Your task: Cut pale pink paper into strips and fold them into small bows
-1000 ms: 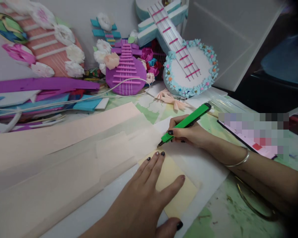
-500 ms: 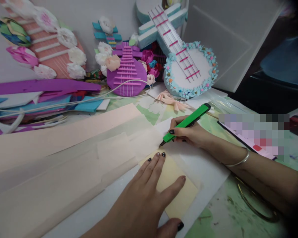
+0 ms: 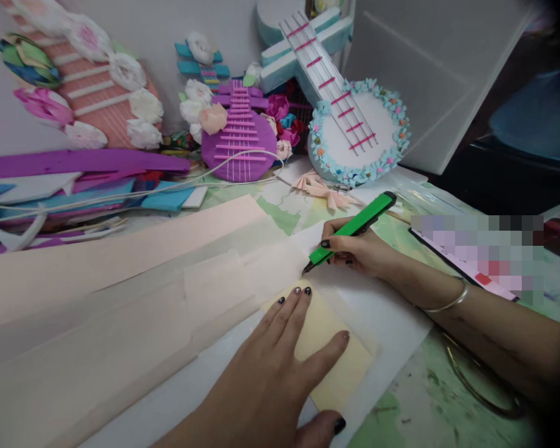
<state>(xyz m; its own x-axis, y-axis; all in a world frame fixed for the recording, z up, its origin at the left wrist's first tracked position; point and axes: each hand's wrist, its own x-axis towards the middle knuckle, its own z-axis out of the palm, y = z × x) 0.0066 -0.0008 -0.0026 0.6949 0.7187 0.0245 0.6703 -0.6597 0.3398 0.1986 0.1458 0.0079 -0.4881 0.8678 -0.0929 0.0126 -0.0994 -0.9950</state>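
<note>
We are holding a green craft knife [image 3: 354,225] in our right hand [image 3: 361,254]. Our left hand [image 3: 271,367] is lying on the yellow card [image 3: 338,361], fingers spread wide. The knife is slanting, its tip pointing down and left at the card's far corner, just past our left fingers. We can't tell if they're touching.
</note>
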